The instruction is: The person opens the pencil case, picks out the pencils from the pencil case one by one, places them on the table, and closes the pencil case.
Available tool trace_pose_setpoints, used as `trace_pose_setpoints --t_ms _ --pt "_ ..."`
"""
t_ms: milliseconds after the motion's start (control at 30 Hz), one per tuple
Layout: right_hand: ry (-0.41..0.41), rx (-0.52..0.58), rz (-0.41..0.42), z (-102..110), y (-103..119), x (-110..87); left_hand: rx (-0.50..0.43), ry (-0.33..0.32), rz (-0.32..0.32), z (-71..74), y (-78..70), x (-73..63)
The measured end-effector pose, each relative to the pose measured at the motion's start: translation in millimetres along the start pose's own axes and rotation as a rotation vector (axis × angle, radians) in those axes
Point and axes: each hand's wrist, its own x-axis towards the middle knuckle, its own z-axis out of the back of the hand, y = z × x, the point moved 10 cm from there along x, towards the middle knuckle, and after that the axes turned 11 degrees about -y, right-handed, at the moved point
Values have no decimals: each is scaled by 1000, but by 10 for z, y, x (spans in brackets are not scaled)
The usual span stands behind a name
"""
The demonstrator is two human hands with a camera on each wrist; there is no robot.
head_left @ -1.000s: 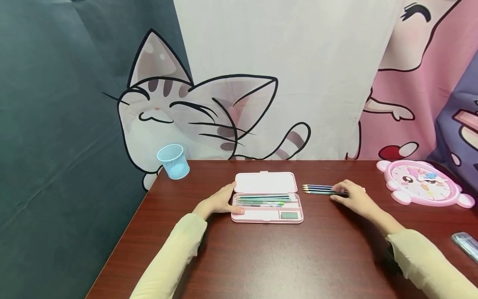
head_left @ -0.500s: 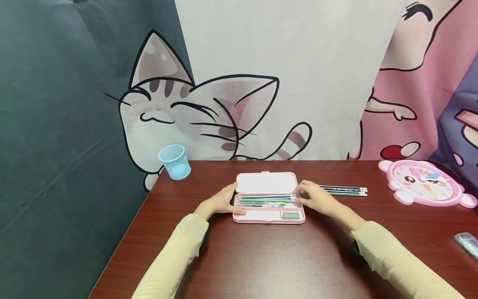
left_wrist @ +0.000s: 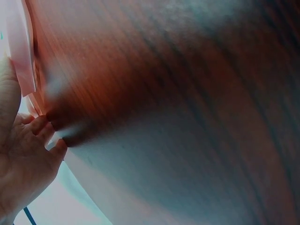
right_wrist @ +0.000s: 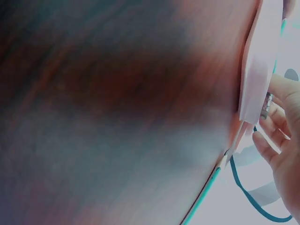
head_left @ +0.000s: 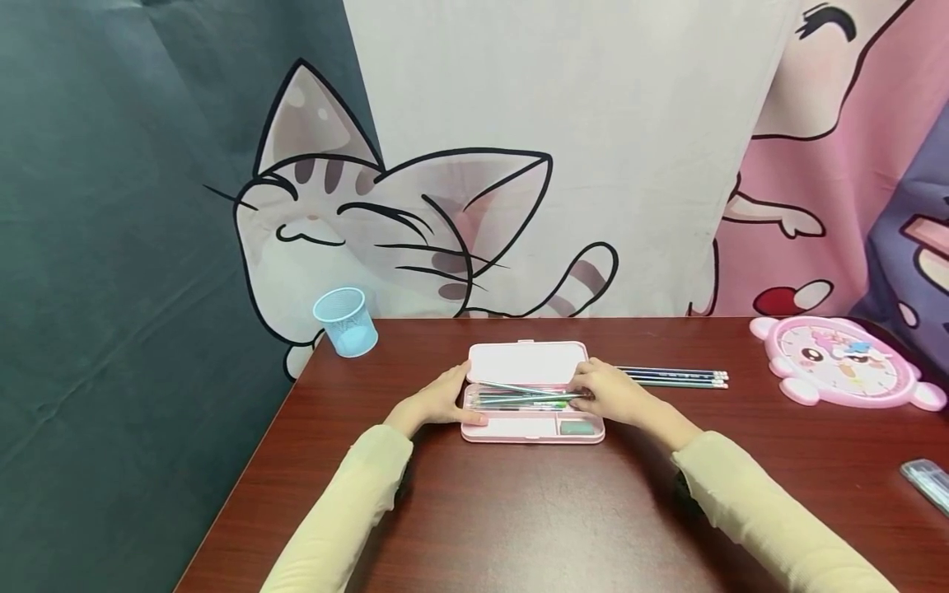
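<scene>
Two hands work well apart at opposite ends of one case: from my distant seat I see the person's left hand gripping the left end of a flat pink rectangular pencil case, thumb over the near corner, and the right hand pinching slim silvery-green pencils near their right ends, over the long compartment; how many it holds I can't tell.

From the left of my head view, a dark green cloth hangs beside a pale cloth printed with a grey striped cartoon cat. A light-blue mesh cup stands at the back left corner of the reddish-brown wood-grain table. Mid-table lies the case, its white-lined lid laid open on the far side, a flat green block in the small compartment at the near right. Just right of it, a few dark blue and green pencils lie on the table, pale ends pointing right, partly behind the right hand. Farther right I have a round pink animal-faced clock and, at the edge, a clear flat plastic box, partly cut off
</scene>
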Motion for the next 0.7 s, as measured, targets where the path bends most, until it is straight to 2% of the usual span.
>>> trace_pose_setpoints --t_ms 267,500,700 --pt "-19 140 -42 29 -54 -53 7 3 1 12 0 -10" --pt "-165 258 -64 211 -159 -90 18 13 -9 15 -15 -11" --pt "-285 268 -64 459 -330 -225 12 11 -8 12 -24 -6"
